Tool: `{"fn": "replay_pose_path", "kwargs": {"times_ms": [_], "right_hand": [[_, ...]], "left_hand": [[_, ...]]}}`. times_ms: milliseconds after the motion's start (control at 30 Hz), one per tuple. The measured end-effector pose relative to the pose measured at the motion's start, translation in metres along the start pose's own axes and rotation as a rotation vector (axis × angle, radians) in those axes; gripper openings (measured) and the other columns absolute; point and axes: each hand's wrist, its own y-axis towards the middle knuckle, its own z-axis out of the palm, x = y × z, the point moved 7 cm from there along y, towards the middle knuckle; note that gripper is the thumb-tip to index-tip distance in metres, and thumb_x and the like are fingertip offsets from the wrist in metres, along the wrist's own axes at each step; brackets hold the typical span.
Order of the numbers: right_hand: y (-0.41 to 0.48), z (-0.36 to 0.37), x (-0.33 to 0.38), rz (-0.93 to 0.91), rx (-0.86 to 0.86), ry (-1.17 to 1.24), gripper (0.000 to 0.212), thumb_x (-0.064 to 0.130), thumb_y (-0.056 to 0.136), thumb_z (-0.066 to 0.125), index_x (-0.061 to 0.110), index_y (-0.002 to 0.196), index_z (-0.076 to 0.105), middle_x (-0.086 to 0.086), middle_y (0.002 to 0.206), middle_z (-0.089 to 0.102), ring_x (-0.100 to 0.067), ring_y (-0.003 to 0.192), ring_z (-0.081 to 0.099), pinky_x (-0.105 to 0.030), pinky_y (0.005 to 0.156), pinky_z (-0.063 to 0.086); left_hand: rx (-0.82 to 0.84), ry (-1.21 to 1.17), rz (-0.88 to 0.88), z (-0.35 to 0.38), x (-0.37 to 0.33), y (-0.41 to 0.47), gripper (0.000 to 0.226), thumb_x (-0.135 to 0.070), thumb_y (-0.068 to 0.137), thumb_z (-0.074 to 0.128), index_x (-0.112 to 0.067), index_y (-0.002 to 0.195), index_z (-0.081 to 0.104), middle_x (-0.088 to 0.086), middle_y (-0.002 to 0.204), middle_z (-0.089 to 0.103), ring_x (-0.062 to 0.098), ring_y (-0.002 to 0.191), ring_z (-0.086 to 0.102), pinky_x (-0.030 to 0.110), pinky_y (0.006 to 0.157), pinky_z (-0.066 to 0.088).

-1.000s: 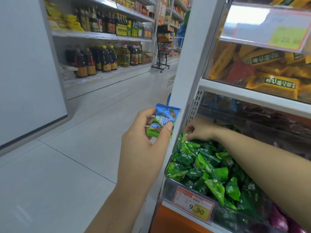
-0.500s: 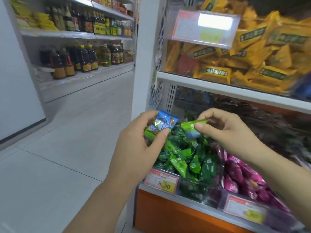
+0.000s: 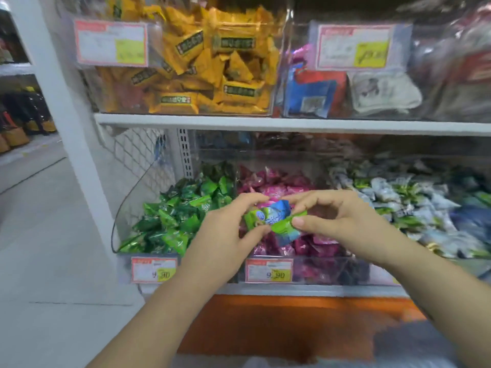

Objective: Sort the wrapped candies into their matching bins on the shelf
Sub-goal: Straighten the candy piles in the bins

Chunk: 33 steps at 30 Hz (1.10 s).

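My left hand (image 3: 225, 235) pinches a blue-and-green wrapped candy (image 3: 261, 216) between thumb and fingers. My right hand (image 3: 337, 221) pinches a second green-and-blue candy (image 3: 285, 228) that touches the first. Both are held in front of the bin of pink candies (image 3: 276, 187). Left of it lies the bin of green candies (image 3: 180, 213). To the right a bin holds white, green and blue candies (image 3: 403, 203) that resemble the ones in my hands.
The upper shelf (image 3: 265, 123) carries clear bins of yellow packets (image 3: 212, 70) and of blue, red and white packets (image 3: 345, 94). Price tags (image 3: 154, 269) hang on the bin fronts. A white post (image 3: 61, 102) stands left, with floor and aisle beyond.
The view has swung right and now faces the shelf. My right hand took a green-and-blue candy out of the green bin and brought it against the one in my left hand.
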Motion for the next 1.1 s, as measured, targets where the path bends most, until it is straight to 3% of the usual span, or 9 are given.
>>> {"fn": "replay_pose_path", "kwargs": {"times_ms": [133,200,267,367,533,667,800,933,1100], "right_hand": [[-0.025,-0.051,-0.014,0.048,-0.107,0.065,0.002,0.024,0.064,0.070,0.023,0.065,0.071,0.010,0.099,0.073,-0.007,0.087,0.068,-0.018,0.067,0.052],[-0.037,-0.075,-0.018,0.065,-0.159,0.067,0.002,0.018,0.068,0.069,0.018,0.070,0.069,0.010,0.080,0.073,-0.004,0.072,0.066,-0.015,0.063,0.050],[-0.048,-0.099,-0.022,0.070,-0.224,0.082,0.005,0.008,0.075,0.067,0.012,0.073,0.066,0.009,0.064,0.068,0.000,0.058,0.060,-0.011,0.056,0.046],[-0.062,-0.132,-0.025,0.050,-0.340,0.080,0.010,0.002,0.079,0.064,0.011,0.074,0.064,0.009,0.059,0.065,0.002,0.055,0.057,-0.011,0.055,0.045],[-0.078,-0.183,-0.029,-0.003,-0.524,0.043,0.010,0.012,0.078,0.067,0.015,0.068,0.064,0.008,0.055,0.061,0.000,0.049,0.049,-0.012,0.051,0.040],[-0.098,-0.250,-0.046,-0.025,-0.925,-0.133,0.020,0.013,0.084,0.068,0.017,0.067,0.060,0.008,0.053,0.058,-0.006,0.054,0.051,-0.025,0.058,0.045],[-0.115,-0.310,-0.069,0.072,-1.300,-0.347,0.005,0.020,0.085,0.068,0.018,0.080,0.066,-0.002,0.074,0.066,-0.019,0.074,0.061,-0.041,0.076,0.053],[-0.097,-0.319,-0.100,0.299,-1.117,-0.491,0.035,0.018,0.091,0.062,0.010,0.125,0.059,-0.013,0.110,0.066,-0.021,0.094,0.059,-0.025,0.081,0.041],[-0.095,-0.301,-0.086,0.265,-1.050,-0.563,0.031,0.015,0.094,0.056,0.014,0.125,0.060,-0.008,0.115,0.065,-0.016,0.096,0.058,-0.022,0.080,0.040]], "left_hand": [[0.074,-0.073,0.050,0.036,-0.032,0.021,0.034,-0.025,0.081,0.072,-0.048,0.088,0.049,-0.012,0.065,0.060,0.005,0.050,0.043,0.015,0.051,0.032],[0.129,-0.087,0.086,0.055,-0.050,0.033,0.033,-0.025,0.083,0.070,-0.050,0.090,0.050,-0.021,0.069,0.060,0.004,0.052,0.046,0.014,0.053,0.034],[0.180,-0.109,0.115,0.074,-0.066,0.045,0.029,-0.025,0.085,0.068,-0.048,0.095,0.054,-0.014,0.077,0.066,0.008,0.060,0.053,0.017,0.057,0.039],[0.237,-0.110,0.157,0.103,-0.086,0.062,0.031,-0.027,0.087,0.066,-0.051,0.100,0.053,0.003,0.087,0.068,0.011,0.071,0.059,0.024,0.068,0.046],[0.270,-0.136,0.208,0.144,-0.116,0.084,0.034,-0.024,0.089,0.062,-0.049,0.112,0.054,-0.002,0.089,0.071,0.011,0.076,0.063,0.023,0.074,0.048],[0.231,-0.136,0.190,0.160,-0.119,0.099,0.030,-0.022,0.091,0.059,-0.045,0.110,0.055,-0.026,0.103,0.063,-0.004,0.087,0.060,0.012,0.074,0.046],[0.181,-0.099,0.122,0.166,-0.100,0.103,0.021,-0.020,0.091,0.059,-0.032,0.107,0.065,-0.023,0.098,0.064,-0.008,0.088,0.057,0.004,0.069,0.039],[0.196,-0.052,0.131,0.166,-0.094,0.100,0.024,-0.021,0.091,0.059,-0.042,0.101,0.061,-0.025,0.097,0.063,-0.012,0.090,0.056,0.003,0.070,0.041],[0.186,-0.008,0.147,0.163,-0.090,0.098,0.023,-0.020,0.091,0.059,-0.041,0.101,0.062,-0.029,0.099,0.060,-0.014,0.094,0.053,-0.002,0.072,0.037]]}}
